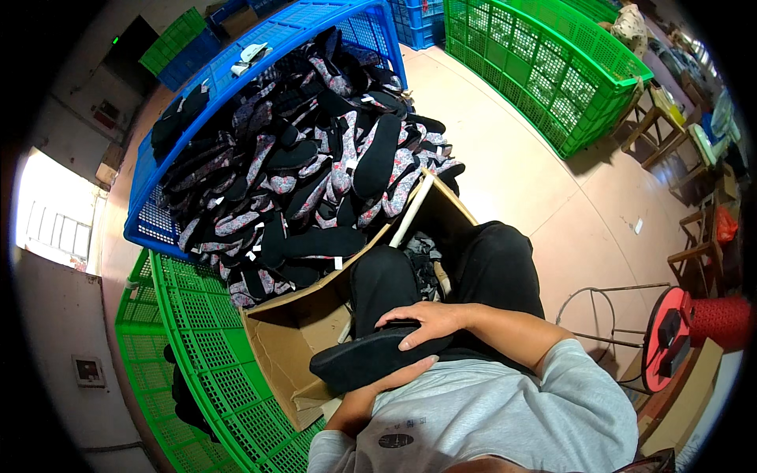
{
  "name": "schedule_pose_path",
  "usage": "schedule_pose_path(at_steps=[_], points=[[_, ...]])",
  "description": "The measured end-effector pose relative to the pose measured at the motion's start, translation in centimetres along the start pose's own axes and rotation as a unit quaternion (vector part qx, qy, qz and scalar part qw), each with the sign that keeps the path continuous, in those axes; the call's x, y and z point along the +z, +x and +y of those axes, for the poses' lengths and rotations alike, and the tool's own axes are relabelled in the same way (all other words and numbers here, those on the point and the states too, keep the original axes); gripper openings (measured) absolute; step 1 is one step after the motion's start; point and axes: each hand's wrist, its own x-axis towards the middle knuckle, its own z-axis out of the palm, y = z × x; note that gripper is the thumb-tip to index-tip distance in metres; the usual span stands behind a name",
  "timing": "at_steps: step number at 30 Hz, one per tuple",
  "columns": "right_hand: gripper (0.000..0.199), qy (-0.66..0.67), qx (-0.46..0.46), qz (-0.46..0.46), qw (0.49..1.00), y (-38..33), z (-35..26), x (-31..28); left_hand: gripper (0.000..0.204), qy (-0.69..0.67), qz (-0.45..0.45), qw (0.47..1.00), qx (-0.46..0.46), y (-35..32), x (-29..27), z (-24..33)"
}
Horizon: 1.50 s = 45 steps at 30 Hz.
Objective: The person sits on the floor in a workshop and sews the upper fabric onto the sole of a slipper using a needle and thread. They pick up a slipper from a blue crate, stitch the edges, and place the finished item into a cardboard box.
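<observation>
**Black slipper (343, 366) held in two hands**

Nearest me, at lower centre, I have the slipper across the lap. The right hand (432, 319) is partly curled, fingers spread over its top with the thumb apart; the left hand (400, 376) lies below it, partly hidden, so I can't tell how far it is open. Just beyond, left of centre, I see a cardboard box (288, 335), and a green crate (201, 335) at lower left. Farther, a heap of slippers (296, 177) spills from a blue crate (374, 30) at upper left.
</observation>
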Motion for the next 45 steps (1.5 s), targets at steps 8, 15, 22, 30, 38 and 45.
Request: schedule_pose_path(at_steps=[8, 15, 22, 30, 38, 45], points=[[0.063, -0.004, 0.000, 0.002, 1.000, 0.0, 0.1, 0.0, 0.043, 0.003, -0.001, 1.000, -0.001, 0.2, 0.3, 0.2], [0.061, 0.006, 0.015, -0.005, 1.000, -0.1, -0.1, -0.2, 0.042, 0.004, -0.004, 1.000, -0.002, 0.3, 0.6, 0.2], [0.060, 0.021, 0.003, -0.005, 1.000, 0.0, -0.2, -0.3, 0.042, 0.006, -0.002, 1.000, -0.005, 0.4, 1.0, 0.3], [0.060, 0.024, 0.007, -0.007, 1.000, -0.1, 0.1, -0.4, 0.041, 0.005, -0.002, 1.000, -0.004, 1.1, 1.0, 0.2], [0.060, 0.030, -0.003, -0.018, 0.999, 0.4, 0.1, -0.3, 0.040, 0.005, 0.010, 1.000, -0.011, 0.7, 1.5, 0.1], [0.061, 0.049, 0.007, -0.004, 0.999, 0.5, 0.6, -0.4, 0.039, 0.002, 0.018, 1.000, -0.011, 0.5, 2.0, 0.2]])
